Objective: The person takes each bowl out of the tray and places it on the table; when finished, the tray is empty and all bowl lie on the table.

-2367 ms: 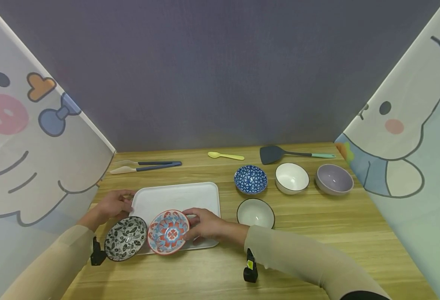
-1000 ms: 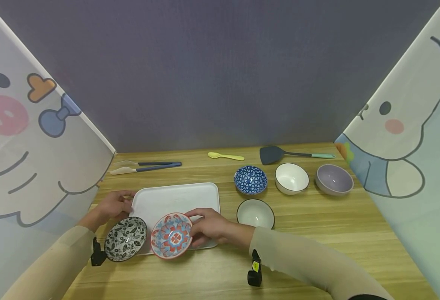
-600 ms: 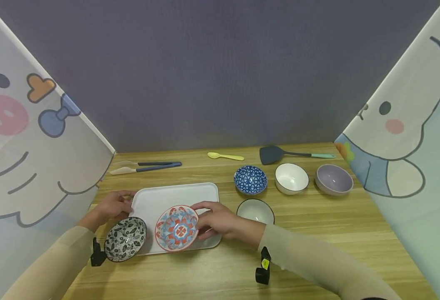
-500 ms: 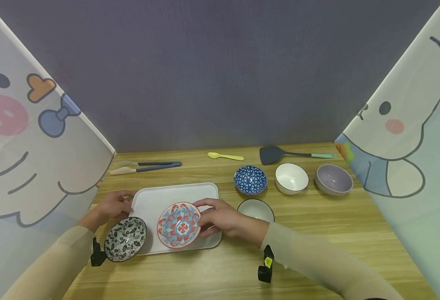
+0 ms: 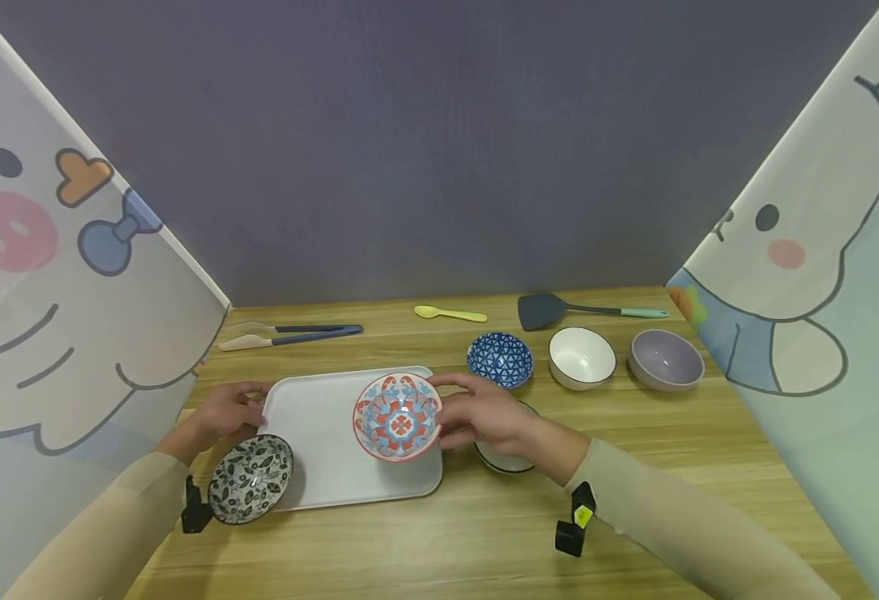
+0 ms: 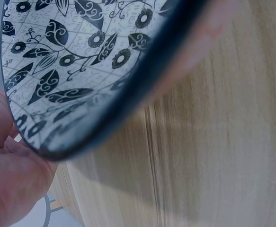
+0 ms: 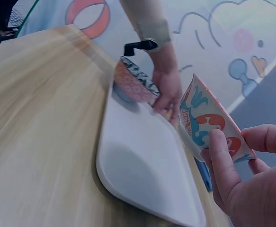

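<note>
In the head view, my right hand (image 5: 480, 412) pinches the rim side of a red-and-blue patterned bowl (image 5: 397, 417), above the right part of a white tray (image 5: 334, 475). The right wrist view shows that bowl (image 7: 206, 123) between the thumb and fingers (image 7: 221, 158), tilted and off the tray. My left hand (image 5: 222, 412) is at the tray's left edge, its fingertips by the rim of a bowl (image 5: 252, 479) with black leaves inside. That bowl tilts over the tray's front left corner; its outside (image 7: 133, 84) is pinkish. Whether the left hand grips bowl or tray is hidden.
Right of the tray stand a blue patterned bowl (image 5: 500, 360), a white bowl (image 5: 582, 358), a purple bowl (image 5: 666, 360) and a dark-rimmed bowl (image 5: 502, 457) partly behind my right hand. Farther back lie tongs (image 5: 297, 335), a yellow spoon (image 5: 450, 313) and a spatula (image 5: 544, 311).
My right hand has lifted the red-and-blue bowl from the tray's front edge and carried it right and away from me. The left hand and the black-leaf bowl have stayed put.
</note>
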The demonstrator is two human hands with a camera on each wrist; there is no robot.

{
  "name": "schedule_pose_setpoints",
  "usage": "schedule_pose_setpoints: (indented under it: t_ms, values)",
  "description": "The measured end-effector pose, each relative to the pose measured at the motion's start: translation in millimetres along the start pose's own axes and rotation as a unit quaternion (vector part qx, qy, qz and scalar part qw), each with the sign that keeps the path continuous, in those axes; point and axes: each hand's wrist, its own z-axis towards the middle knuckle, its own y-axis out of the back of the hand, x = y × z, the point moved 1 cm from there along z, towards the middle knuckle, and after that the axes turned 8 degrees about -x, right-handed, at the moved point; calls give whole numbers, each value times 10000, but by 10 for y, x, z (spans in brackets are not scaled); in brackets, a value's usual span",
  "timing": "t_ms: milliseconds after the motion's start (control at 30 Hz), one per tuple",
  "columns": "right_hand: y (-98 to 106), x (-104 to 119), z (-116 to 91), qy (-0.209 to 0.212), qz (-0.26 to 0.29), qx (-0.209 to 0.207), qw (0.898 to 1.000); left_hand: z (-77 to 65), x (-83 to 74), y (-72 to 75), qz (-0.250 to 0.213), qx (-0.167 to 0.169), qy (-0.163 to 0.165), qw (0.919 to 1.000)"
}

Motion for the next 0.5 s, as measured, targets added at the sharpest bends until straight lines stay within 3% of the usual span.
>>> schedule_pose_setpoints:
  t_ms: [500]
  values:
    - [770,194,-469,145,279,-710,9970,-20,-35,9,-4,11,23,10000]
